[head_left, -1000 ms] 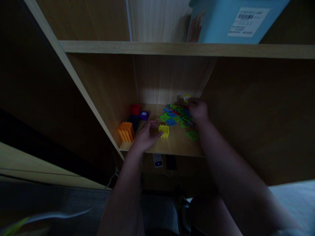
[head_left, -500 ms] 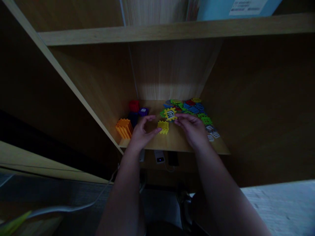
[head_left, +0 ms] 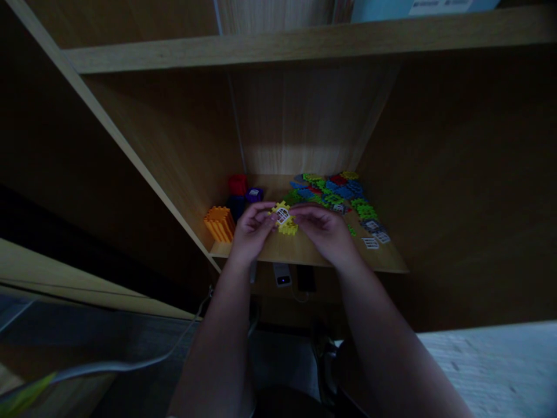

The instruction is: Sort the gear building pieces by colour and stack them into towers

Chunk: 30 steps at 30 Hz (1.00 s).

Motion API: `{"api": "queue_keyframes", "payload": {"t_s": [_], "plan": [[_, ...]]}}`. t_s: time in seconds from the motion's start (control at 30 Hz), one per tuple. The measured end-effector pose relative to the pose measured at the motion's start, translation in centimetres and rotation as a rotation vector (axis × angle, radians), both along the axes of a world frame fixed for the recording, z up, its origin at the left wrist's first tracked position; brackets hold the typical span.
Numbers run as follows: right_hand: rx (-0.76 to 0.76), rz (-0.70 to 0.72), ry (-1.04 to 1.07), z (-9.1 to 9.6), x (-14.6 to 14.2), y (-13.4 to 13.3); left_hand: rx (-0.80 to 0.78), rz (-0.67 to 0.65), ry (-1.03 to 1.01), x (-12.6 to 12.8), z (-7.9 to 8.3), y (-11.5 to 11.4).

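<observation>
Both hands meet over a small yellow block structure (head_left: 288, 228) on a wooden shelf (head_left: 304, 252). My right hand (head_left: 324, 227) pinches a yellow toothed tile with a white window (head_left: 282, 215) and holds it on top of the structure. My left hand (head_left: 251, 229) curls round the structure's left side, its fingers touching the tile. Behind my right hand lies a pile of green, blue, red and yellow tiles (head_left: 333, 190).
An orange block box (head_left: 220, 223) stands at the shelf's left front corner, with red (head_left: 237, 184) and purple (head_left: 253, 194) blocks behind it. White window inserts (head_left: 375, 232) lie at the right. A shelf board (head_left: 304, 49) runs overhead. Small devices (head_left: 282, 274) sit below the shelf.
My right hand took a yellow window tile from the pile and carried it left onto the yellow structure. My left hand closed in on the structure. The camera tilted down slightly.
</observation>
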State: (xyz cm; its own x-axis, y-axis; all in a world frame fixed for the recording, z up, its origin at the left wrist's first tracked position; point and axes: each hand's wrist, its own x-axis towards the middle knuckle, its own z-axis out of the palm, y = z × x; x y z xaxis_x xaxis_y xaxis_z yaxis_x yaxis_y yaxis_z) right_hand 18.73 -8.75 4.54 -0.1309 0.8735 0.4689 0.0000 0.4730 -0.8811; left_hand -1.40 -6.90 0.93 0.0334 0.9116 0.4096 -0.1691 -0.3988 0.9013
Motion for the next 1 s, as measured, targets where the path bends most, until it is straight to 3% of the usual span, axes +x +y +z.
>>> {"api": "queue_keyframes", "payload": {"t_s": [0.3,0.67,1.0], "plan": [[0.052,-0.029,-0.063,-0.5,-0.5,0.1,-0.043,0.005,-0.088,0.0,0.0,0.1],[0.061,-0.103,-0.231,-1.4,0.3,0.9,0.017,0.000,0.028,-0.1,0.3,-0.1],[0.060,-0.236,-0.315,-1.6,1.0,1.3,-0.053,-0.044,0.023,0.2,0.2,0.1]]}}
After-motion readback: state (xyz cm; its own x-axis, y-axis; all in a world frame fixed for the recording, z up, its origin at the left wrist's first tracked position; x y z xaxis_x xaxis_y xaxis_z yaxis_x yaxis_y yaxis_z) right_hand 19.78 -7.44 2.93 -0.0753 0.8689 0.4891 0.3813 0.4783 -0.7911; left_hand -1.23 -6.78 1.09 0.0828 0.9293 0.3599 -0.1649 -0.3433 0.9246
